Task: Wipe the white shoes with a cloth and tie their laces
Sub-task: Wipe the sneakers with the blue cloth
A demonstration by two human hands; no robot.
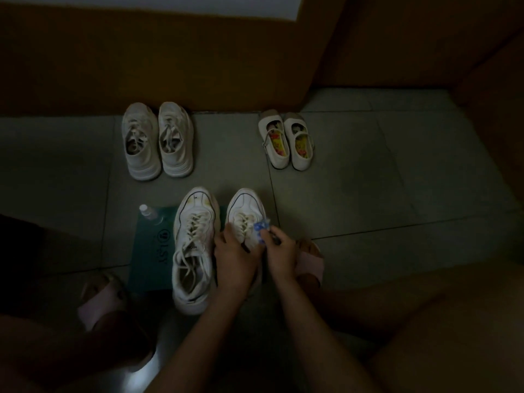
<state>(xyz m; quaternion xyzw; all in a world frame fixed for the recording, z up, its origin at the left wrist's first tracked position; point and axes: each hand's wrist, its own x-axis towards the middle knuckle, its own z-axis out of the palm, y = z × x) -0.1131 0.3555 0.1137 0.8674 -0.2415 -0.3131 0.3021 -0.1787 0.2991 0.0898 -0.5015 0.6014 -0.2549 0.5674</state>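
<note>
Head view, left hand (234,255): my fingers curl round the right white shoe (244,204) at its laces.
Right hand (279,251): my fingers pinch the blue-and-white cloth (261,226) against that shoe's outer side.
Left white shoe (192,245): just beside it, laces loose, partly on the green mat (151,251).
Bottle (149,212): on the mat's far left corner.
Tiled floor (368,194): a white sneaker pair (157,140) and strap shoes (286,139) stand near the wall.

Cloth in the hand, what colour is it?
Blue with white patches, head view: right hand holds cloth, left hand holds the shoe.
</note>
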